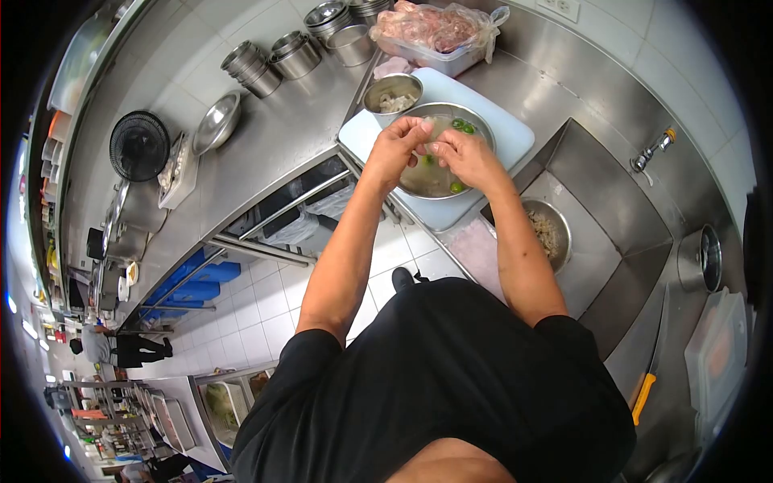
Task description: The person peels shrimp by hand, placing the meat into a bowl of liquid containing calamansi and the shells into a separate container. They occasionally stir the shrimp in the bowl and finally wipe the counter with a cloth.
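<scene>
Both my hands are over a wide metal bowl (489,133) of cloudy liquid, with several green limes (462,125) in it. My left hand (394,151) is closed, its thumb and fingertips pinched together above the bowl. Close beside it, my right hand (471,158) is closed too, fingers curled in toward the left fingertips. Whatever small thing lies between the fingers is too hidden to name. A smaller metal pot (372,98) holding whitish pieces (396,103) stands just behind my left hand. Under the bowl lies a pale blue-white cutting board (515,137).
A plastic-lined tub of raw meat (431,32) sits behind the board. At right is a steel sink (620,233), with a bowl of brownish bits (555,229) inside. A yellow-handled knife (643,398) lies farther right. Stacked metal containers (296,55) line the left counter. Another person (121,346) stands far left.
</scene>
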The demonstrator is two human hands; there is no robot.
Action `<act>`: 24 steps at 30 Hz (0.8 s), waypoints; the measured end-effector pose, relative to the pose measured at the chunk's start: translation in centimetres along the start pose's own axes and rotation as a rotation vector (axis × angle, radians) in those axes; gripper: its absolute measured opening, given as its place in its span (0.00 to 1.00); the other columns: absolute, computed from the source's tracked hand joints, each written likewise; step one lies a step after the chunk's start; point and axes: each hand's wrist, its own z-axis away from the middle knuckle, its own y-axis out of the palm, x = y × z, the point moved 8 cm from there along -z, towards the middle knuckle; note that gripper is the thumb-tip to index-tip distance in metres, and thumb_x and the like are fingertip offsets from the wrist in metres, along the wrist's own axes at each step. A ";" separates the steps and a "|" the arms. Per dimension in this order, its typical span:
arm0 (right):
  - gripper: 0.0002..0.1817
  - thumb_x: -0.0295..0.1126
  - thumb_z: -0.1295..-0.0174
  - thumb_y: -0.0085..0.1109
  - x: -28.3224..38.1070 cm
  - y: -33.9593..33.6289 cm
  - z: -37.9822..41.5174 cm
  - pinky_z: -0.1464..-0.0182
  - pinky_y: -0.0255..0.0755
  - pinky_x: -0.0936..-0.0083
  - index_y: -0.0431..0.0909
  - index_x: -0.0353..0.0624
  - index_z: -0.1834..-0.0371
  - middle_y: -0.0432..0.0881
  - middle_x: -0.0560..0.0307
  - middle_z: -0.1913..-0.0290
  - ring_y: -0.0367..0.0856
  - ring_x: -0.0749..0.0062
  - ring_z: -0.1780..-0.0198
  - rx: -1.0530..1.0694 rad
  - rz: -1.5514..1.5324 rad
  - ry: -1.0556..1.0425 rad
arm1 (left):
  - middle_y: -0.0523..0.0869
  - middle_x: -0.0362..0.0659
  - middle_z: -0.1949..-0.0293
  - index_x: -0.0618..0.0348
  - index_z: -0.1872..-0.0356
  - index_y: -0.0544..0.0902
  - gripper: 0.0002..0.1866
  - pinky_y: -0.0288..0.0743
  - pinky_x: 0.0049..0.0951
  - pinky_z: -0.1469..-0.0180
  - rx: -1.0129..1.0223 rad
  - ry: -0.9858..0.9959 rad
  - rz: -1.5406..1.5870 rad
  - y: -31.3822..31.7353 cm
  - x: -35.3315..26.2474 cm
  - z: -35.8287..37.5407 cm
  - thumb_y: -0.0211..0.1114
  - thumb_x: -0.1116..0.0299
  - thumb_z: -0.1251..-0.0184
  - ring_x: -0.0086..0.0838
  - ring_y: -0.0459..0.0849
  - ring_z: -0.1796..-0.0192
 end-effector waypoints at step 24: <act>0.13 0.28 0.41 0.60 0.8 -0.4 2.1 0.44 0.63 0.59 0.89 0.57 0.58 0.83 0.62 0.59 0.75 0.60 0.49 0.140 0.820 -0.277 | 0.88 0.54 0.62 0.49 0.47 0.83 0.19 0.78 0.44 0.54 -0.248 0.437 -1.287 -2.8 -6.1 -6.6 0.63 0.56 0.37 0.49 0.86 0.56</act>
